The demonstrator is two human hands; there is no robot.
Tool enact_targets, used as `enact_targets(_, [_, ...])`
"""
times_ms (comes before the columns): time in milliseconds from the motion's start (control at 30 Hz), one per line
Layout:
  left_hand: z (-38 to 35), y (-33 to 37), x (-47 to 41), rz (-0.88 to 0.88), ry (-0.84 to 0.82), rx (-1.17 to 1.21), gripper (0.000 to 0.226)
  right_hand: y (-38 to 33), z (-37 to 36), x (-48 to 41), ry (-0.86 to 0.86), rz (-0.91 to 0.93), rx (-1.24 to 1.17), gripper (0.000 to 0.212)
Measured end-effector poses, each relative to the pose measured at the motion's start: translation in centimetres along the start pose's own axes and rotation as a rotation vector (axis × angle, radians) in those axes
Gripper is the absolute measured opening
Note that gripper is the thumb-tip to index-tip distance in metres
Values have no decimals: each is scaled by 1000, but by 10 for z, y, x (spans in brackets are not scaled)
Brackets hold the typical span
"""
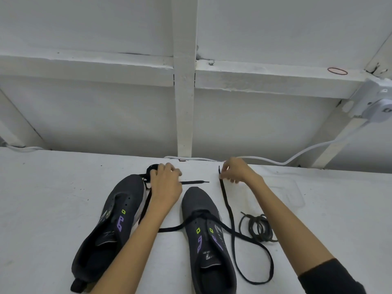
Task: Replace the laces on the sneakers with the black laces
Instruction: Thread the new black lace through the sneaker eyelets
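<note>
**While both hands hold one flat black lace, two grey sneakers lie on a white table**

Seen from above, a pair of dark grey knit sneakers lies toes-away on a matte white table [42, 198] speckled with small dark marks. Both shoes carry purple side stripes and small lime-green eyelet tabs.

The left sneaker [118, 209] has bare eyelets and an open tongue. The right sneaker [197, 200] has a flat black lace [230, 211] threaded through its lowest eyelets. One half of this ribbon-like lace runs left under the left forearm and up beside the left sneaker. The left hand [166, 183], fingers curled, grips it there, and the stiff tip pokes out to the right. The other half sweeps right into a long loop near the table's front, then climbs back. The right hand [236, 170] pinches it between thumb and fingertips near its end. The hands are apart, either side of the right sneaker's toe.

A bunched second black lace [153, 166] lies just beyond the left sneaker's toe, beside the left fingers. To the right of the right sneaker lies a loose coil of round dark grey cord laces [257, 228].

Behind the table stands a rough white-painted wooden frame [184, 102]. A smooth white cable [275, 161] curves along the table's far edge, and a thin red rubber band [337, 71] lies on the frame's ledge.
</note>
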State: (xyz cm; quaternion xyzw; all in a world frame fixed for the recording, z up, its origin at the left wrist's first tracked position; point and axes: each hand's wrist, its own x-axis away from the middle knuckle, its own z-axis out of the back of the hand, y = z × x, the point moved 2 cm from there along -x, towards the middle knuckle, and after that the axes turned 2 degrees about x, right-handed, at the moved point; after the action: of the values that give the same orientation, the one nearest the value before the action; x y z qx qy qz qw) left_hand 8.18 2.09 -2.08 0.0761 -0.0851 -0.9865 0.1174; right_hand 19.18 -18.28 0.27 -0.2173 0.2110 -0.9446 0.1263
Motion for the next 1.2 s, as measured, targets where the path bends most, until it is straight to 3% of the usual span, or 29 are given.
enact_targets(67, [-6,17,-10,-122,0,19,35,-3,-6,-7,221,-12,26,25])
enact_targets(167, [-16,33,-23,-239,-137,58,33,-4,-25,-9,298,-67,123,36])
enact_targets(200, [-18,34,-26,-230,-184,84,31,-2,-31,-10,316,-64,137,36])
enact_targets(267, [-21,31,-31,-198,-211,144,24,1,-36,-10,342,-51,149,11])
enact_targets(333, [-23,28,-31,-192,-193,167,17,4,-37,-6,349,-14,86,12])
enact_targets(433, [-25,22,-27,-179,-161,248,12,-2,-31,17,356,58,-300,4])
enact_targets(500, [-20,15,-20,-59,-101,502,8,-8,-27,45,313,118,-613,9])
enact_targets(567, [-5,11,-6,49,-31,809,9,-10,-26,74,230,199,-723,13])
enact_targets(767, [28,2,77,29,-65,1039,23,4,-48,134,25,267,-611,10])
enact_targets(933, [22,-4,121,114,-115,1136,10,7,-57,147,52,242,-485,10])
enact_targets(1100, [16,-5,137,147,-138,1149,8,-1,-57,150,119,278,-334,19])
enact_targets(1200, [14,-5,140,129,-157,1151,8,-7,-56,150,118,320,-209,14])
